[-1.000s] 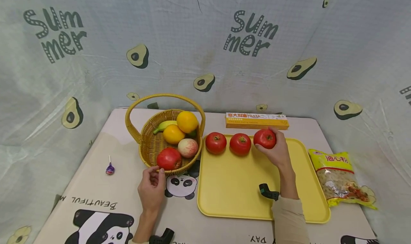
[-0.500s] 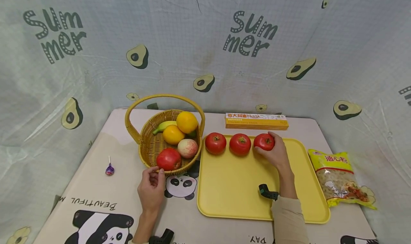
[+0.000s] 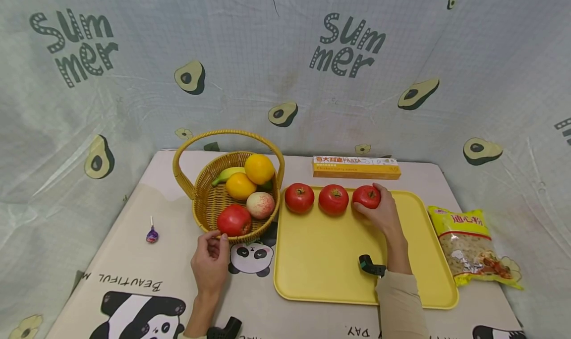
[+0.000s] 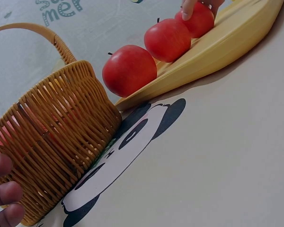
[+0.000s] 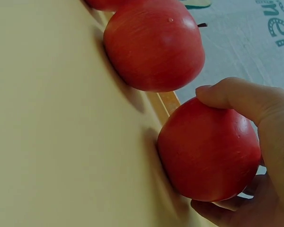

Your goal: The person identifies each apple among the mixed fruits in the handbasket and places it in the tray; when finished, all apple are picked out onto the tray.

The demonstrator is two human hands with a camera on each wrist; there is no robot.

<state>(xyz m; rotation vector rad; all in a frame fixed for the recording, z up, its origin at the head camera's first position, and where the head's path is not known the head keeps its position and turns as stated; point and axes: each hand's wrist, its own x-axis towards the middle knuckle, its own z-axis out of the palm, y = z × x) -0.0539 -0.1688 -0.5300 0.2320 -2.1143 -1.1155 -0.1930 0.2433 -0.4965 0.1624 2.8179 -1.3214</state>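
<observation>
My right hand (image 3: 387, 214) grips a red apple (image 3: 366, 196) between thumb and fingers at the far edge of the yellow tray (image 3: 330, 264). In the right wrist view this apple (image 5: 208, 149) sits low against the tray. Two more red apples, the middle one (image 3: 333, 200) and the left one (image 3: 299, 198), stand in a row beside it. My left hand (image 3: 209, 267) pinches the near rim of the wicker basket (image 3: 207, 200). Inside lie a large red fruit (image 3: 234, 220), a peach (image 3: 260, 205), two orange-yellow fruits (image 3: 241, 186) and a banana (image 3: 227, 175).
Behind the tray lies a pasta box (image 3: 357, 168). A yellow bag of pasta (image 3: 468, 245) lies off the tray's right side. A lollipop (image 3: 152, 235) is left of the basket. The basket's tall handle (image 3: 229, 132) arches over it.
My right hand has lowered the apple slightly onto the tray, in line with the other two. The left hand has stayed at the basket's rim.
</observation>
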